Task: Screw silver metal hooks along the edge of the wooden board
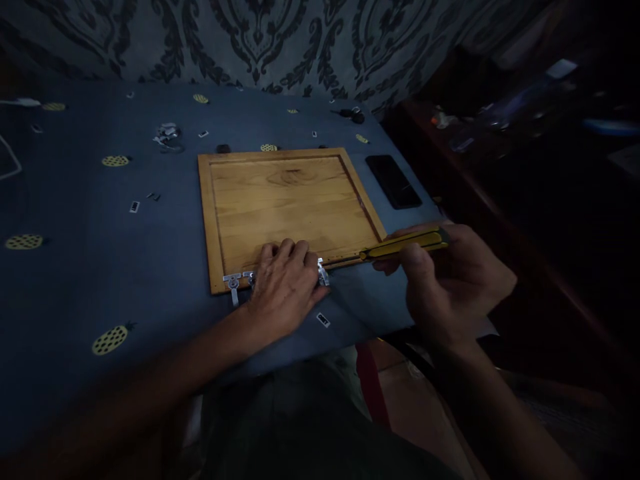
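A framed wooden panel (290, 200), like a cabinet door, lies flat on the blue cloth. My left hand (285, 283) rests on its near edge with the fingers curled down, around a metal hinge (323, 272) whose end shows beside my thumb. Another metal piece (233, 281) sticks out left of the hand at the panel's near left corner; what lies under the palm is hidden. In my right hand (450, 280) is a screwdriver with a yellow handle (405, 244), held almost level. Its thin shaft points left along the near edge toward the hinge; the tip's contact is unclear.
A black phone (393, 181) lies right of the panel. Small screws (154, 197) and a shiny metal piece (169, 133) lie to the left. A dark object (350, 115) is at the back, a white cable (20, 103) at far left. Patterned fabric (260, 40) rises behind.
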Motion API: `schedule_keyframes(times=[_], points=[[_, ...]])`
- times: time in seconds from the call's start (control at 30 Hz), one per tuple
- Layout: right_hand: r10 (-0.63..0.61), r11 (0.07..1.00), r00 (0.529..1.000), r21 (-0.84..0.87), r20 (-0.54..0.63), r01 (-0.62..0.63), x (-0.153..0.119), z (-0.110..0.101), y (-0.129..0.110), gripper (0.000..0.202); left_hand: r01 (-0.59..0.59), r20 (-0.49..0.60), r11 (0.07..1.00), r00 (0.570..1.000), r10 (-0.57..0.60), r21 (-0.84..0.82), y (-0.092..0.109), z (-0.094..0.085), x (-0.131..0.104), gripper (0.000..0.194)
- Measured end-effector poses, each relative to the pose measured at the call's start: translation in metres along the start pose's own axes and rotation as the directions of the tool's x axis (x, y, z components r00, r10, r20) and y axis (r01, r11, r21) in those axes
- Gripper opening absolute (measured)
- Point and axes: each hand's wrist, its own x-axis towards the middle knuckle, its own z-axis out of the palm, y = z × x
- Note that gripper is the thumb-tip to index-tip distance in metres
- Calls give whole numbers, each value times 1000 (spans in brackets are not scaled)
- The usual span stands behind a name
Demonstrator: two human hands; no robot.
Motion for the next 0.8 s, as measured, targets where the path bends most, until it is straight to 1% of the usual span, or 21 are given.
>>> schedule_keyframes(times=[0.17,0.37,0.53,0.7,0.8], points=[[27,999,998,-34,52,-25,-1,0,1,6,11,14,1000,1000,-11,-4,1,-1,1,31],[-9,999,997,-30,75,12,-2,0,5,7,10,-12,1000,1000,-10,1,1,1,0,33],[-17,996,995,-84,103,26,-2,0,3,8,30,67,999,997,-29,-13,2,-4,2,31],[-34,998,993,-53,114,40,-4,0,3,5,8,34,1000,999,-8,-14,1,-5,2,32],[-35,997,991,-67,127,44,-5,0,5,7,18,46,1000,999,-17,-8,1,-4,2,31]])
